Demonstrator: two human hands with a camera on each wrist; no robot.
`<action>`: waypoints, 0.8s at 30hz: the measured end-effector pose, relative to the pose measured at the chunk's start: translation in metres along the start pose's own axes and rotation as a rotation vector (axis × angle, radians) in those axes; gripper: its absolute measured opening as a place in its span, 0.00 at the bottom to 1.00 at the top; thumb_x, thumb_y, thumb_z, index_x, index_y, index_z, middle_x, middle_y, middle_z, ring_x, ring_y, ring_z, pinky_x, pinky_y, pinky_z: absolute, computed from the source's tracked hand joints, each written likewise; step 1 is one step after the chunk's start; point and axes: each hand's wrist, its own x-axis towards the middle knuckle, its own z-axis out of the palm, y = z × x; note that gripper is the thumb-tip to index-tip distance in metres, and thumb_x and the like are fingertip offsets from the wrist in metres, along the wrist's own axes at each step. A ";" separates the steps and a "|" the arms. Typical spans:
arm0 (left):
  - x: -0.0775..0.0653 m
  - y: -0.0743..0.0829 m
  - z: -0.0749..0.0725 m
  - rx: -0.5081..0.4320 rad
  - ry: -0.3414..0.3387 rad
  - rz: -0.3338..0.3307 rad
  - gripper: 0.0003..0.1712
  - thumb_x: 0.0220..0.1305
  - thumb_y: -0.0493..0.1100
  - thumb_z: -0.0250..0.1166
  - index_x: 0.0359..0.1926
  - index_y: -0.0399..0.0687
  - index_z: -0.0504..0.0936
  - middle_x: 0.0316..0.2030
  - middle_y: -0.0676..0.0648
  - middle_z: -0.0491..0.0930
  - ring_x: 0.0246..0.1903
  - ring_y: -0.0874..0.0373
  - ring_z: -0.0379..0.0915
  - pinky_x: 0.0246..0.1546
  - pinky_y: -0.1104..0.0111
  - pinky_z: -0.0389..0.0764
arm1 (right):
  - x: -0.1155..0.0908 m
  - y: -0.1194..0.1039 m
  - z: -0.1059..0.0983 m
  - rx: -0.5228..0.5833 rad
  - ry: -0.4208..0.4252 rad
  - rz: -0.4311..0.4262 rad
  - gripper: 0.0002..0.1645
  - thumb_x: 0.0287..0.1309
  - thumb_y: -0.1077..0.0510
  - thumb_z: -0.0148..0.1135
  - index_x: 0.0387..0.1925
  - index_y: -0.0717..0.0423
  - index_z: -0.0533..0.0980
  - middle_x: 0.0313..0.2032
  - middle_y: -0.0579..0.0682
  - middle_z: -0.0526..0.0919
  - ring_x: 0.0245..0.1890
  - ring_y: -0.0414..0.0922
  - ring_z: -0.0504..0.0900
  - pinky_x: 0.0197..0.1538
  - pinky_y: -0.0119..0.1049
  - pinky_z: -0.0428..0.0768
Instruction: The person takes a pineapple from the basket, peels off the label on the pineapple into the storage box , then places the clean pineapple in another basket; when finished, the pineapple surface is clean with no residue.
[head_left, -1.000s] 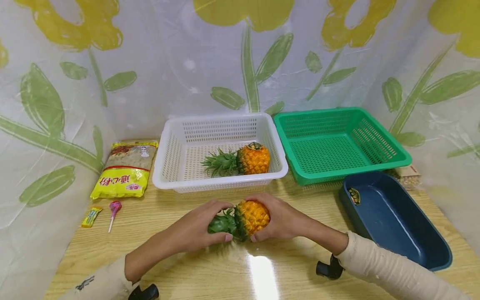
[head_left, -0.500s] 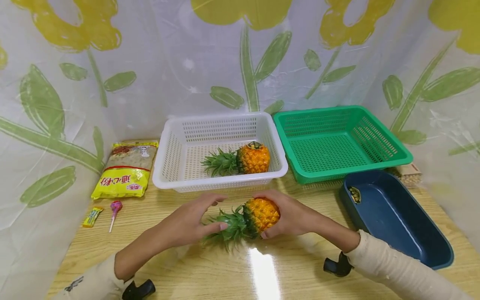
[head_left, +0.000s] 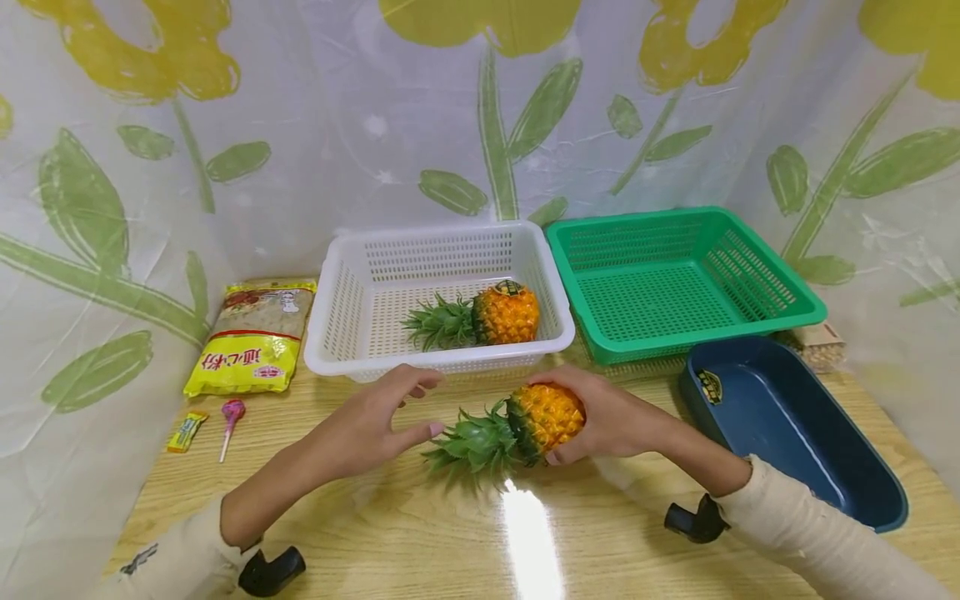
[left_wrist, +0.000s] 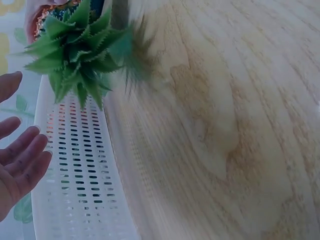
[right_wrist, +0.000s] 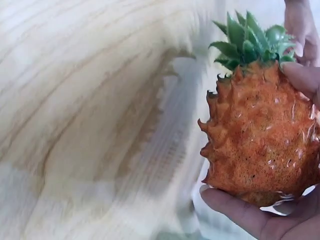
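Observation:
An orange pineapple [head_left: 547, 415] with a green leafy crown lies on its side in my right hand [head_left: 611, 417], above the middle of the wooden table. In the right wrist view, thumb and fingers curve round the body of the pineapple [right_wrist: 260, 135]. Its crown [left_wrist: 77, 52] points toward my left hand [head_left: 367, 425], which is apart from it with fingers spread and nothing in them. A second pineapple [head_left: 506, 315] rests inside the white basket [head_left: 442, 362], crown to the left.
A green basket [head_left: 697, 333] stands right of the white one, with a dark blue tub [head_left: 795, 433] in front. Left of the white basket lies a yellow food bag [head_left: 251, 337]. Nearer are a lollipop [head_left: 231, 421] and a small wrapped candy [head_left: 186, 432]. Behind the green basket's corner sits a packet [head_left: 819, 346].
My left hand has let go of the crown and drawn back to the left. My right hand has moved right with the pineapple.

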 end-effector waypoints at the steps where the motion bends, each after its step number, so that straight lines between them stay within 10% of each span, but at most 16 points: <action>1: 0.000 0.000 0.000 0.002 0.008 0.006 0.33 0.68 0.58 0.65 0.68 0.50 0.70 0.59 0.47 0.76 0.58 0.50 0.76 0.56 0.49 0.79 | -0.001 0.001 -0.002 -0.001 0.003 -0.006 0.54 0.38 0.53 0.83 0.69 0.47 0.68 0.57 0.53 0.74 0.46 0.47 0.78 0.41 0.34 0.82; 24: 0.018 -0.011 -0.025 0.096 0.160 0.068 0.31 0.65 0.48 0.71 0.64 0.42 0.74 0.56 0.43 0.78 0.54 0.48 0.76 0.55 0.52 0.78 | -0.022 0.005 -0.043 0.106 0.050 -0.020 0.49 0.44 0.52 0.81 0.68 0.45 0.68 0.57 0.50 0.76 0.43 0.46 0.81 0.38 0.39 0.85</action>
